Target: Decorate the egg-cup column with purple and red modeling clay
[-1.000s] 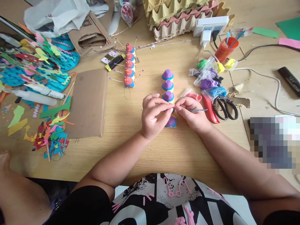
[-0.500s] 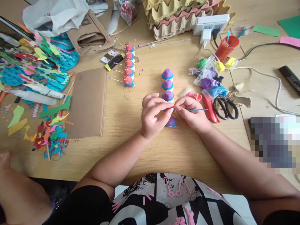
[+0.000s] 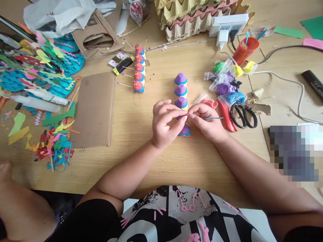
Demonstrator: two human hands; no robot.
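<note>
My left hand pinches a tiny piece of red clay between thumb and fingertips. Meeting it there, my right hand is closed, with a thin blue stick held in its fingers and pointing right. Both hands hover over an egg-carton strip whose bumps are coated in purple and blue clay; its middle is partly hidden by my fingers. Farther left stands a finished-looking caterpillar in red and blue clay, with stick legs poking out. A bag of red clay lies just beyond my right hand.
Black-handled scissors and a red cutter lie right of my hand, near bagged clay. An orange cup and a power strip stand behind. Cardboard and paper scraps spread left, beside another person's arm.
Both hands stay pinched together in nearly the same place. The view has shifted very slightly; nothing else has visibly moved.
</note>
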